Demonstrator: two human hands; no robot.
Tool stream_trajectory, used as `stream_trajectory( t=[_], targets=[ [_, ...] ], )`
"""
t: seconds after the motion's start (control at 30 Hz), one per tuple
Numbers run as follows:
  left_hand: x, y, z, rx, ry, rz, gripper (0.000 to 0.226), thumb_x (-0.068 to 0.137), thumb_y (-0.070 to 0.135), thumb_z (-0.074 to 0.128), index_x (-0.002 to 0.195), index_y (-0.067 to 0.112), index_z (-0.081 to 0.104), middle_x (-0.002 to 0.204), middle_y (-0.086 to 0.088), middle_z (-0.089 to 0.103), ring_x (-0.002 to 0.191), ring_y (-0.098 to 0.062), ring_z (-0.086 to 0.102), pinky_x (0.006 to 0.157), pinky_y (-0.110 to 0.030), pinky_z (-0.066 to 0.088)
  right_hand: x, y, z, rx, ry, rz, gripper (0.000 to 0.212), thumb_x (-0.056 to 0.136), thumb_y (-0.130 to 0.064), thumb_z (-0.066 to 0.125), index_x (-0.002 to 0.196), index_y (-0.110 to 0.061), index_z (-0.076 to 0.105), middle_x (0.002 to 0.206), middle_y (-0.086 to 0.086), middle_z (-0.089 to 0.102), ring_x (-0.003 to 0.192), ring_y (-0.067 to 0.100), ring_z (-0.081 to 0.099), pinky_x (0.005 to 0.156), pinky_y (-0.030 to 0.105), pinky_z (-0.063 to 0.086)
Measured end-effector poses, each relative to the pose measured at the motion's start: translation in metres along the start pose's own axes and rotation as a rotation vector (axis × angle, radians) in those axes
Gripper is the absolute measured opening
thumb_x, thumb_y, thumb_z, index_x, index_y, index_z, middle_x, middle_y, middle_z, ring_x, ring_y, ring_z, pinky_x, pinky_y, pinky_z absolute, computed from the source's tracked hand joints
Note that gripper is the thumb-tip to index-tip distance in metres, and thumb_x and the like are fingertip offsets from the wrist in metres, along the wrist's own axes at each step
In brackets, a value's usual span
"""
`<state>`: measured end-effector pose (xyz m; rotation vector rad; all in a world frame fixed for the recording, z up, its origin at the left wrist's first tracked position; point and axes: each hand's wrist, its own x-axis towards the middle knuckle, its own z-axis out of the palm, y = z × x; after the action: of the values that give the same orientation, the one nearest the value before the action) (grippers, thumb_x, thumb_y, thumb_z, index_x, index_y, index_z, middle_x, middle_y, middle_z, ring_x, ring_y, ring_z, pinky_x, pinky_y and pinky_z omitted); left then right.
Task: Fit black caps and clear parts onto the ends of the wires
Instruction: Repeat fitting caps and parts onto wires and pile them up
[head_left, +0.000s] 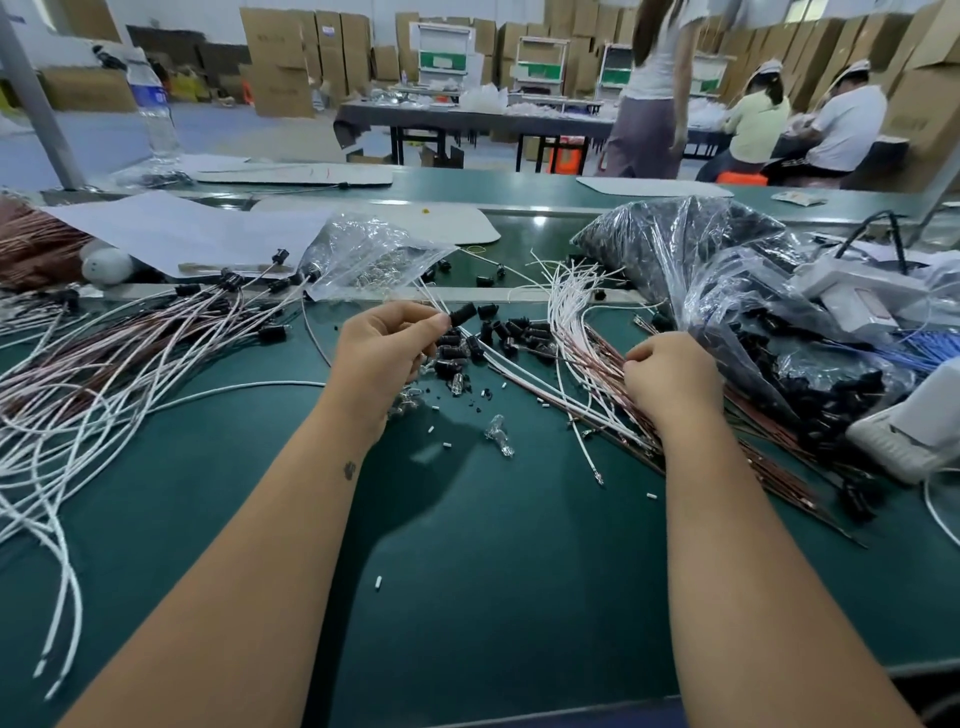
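wires (587, 358) fan in a loose pile right of centre, their long axis running from far-left ends toward the near right. right hand (670, 379) curls into that pile, apparently pinching strands. left hand (387, 345) pinches a black cap (462, 313) with a white wire, leftward of the pile. clear part (500, 435) lies between both wrists.
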<state>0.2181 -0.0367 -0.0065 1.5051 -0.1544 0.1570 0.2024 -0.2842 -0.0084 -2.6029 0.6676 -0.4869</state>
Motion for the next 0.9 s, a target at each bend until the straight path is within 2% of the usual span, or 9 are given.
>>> stream_trajectory(
  t=[0.1,0.2,0.37,0.5,0.57,0.63,0.67,0.77,0.9],
  targets=[
    [0.001,-0.003,0.0,0.097,-0.011,0.064,0.011,0.085,0.014,0.071,0.075,0.018,0.07,0.057,0.008,0.057,0.05,-0.002,0.046,0.05,-0.011,0.04,-0.001,0.0,0.002,0.038,0.01,0.008,0.022,0.081,-0.001,0.053,0.082,-0.008,0.074,0.092,0.009,0.072,0.084,0.031,0.064,0.07,0.035,0.054],
    [0.001,-0.006,0.003,0.253,-0.031,0.128,0.017,0.084,0.013,0.071,0.071,0.023,0.069,0.057,0.013,0.061,0.054,-0.001,0.051,0.055,-0.011,0.043,-0.004,-0.002,0.002,0.079,0.042,-0.016,0.028,0.08,0.002,0.052,0.071,-0.018,0.069,0.089,0.007,0.072,0.08,0.03,0.063,0.064,0.032,0.05],
    [0.0,-0.008,0.003,0.367,-0.067,0.196,0.016,0.084,0.014,0.071,0.075,0.027,0.069,0.063,0.015,0.065,0.056,0.006,0.055,0.058,-0.009,0.043,-0.007,-0.006,-0.001,0.162,0.178,-0.003,0.025,0.083,-0.001,0.048,0.094,-0.014,0.066,0.093,0.008,0.064,0.079,0.026,0.053,0.061,0.029,0.04],
    [0.001,-0.01,-0.002,0.36,-0.02,0.189,0.012,0.086,0.015,0.069,0.078,0.024,0.07,0.061,0.014,0.06,0.05,0.003,0.05,0.052,-0.01,0.041,-0.011,-0.018,-0.006,0.271,0.365,-0.091,0.014,0.09,-0.001,0.044,0.095,-0.007,0.055,0.085,0.006,0.056,0.066,0.015,0.045,0.049,0.022,0.028],
    [0.001,-0.012,-0.004,0.341,-0.001,0.167,0.011,0.087,0.017,0.069,0.079,0.024,0.07,0.066,0.005,0.061,0.051,-0.001,0.048,0.051,-0.012,0.042,-0.014,-0.029,-0.009,0.288,0.427,-0.189,0.014,0.091,0.001,0.044,0.096,-0.005,0.055,0.087,0.005,0.055,0.073,0.015,0.046,0.056,0.019,0.034],
    [0.001,-0.013,-0.003,0.327,0.02,0.16,0.009,0.088,0.018,0.068,0.081,0.023,0.07,0.069,0.002,0.062,0.054,-0.004,0.05,0.055,-0.015,0.044,-0.017,-0.044,-0.012,0.27,0.463,-0.305,0.018,0.089,0.005,0.044,0.097,-0.003,0.059,0.092,0.009,0.06,0.085,0.018,0.049,0.074,0.024,0.042],
    [0.0,-0.013,-0.003,0.325,0.03,0.159,0.008,0.088,0.019,0.068,0.082,0.022,0.07,0.071,0.002,0.063,0.057,-0.005,0.052,0.058,-0.017,0.045,-0.018,-0.053,-0.013,0.249,0.483,-0.355,0.021,0.088,0.005,0.045,0.098,-0.003,0.061,0.095,0.01,0.062,0.088,0.019,0.051,0.081,0.026,0.042],
    [-0.001,-0.014,-0.003,0.317,0.053,0.146,0.008,0.09,0.022,0.066,0.083,0.022,0.07,0.071,0.004,0.064,0.058,-0.004,0.052,0.06,-0.02,0.046,-0.021,-0.078,-0.015,0.195,0.531,-0.45,0.026,0.088,-0.002,0.048,0.104,-0.008,0.067,0.1,0.007,0.067,0.093,0.02,0.054,0.083,0.024,0.034],
    [0.002,-0.015,-0.005,0.267,0.102,0.114,0.01,0.093,0.023,0.062,0.084,0.021,0.065,0.061,0.01,0.055,0.045,0.002,0.043,0.05,-0.014,0.039,-0.024,-0.093,-0.004,0.114,0.45,-0.497,0.026,0.09,-0.006,0.051,0.104,-0.012,0.072,0.099,0.006,0.067,0.091,0.022,0.05,0.081,0.03,0.035]
  ],
)
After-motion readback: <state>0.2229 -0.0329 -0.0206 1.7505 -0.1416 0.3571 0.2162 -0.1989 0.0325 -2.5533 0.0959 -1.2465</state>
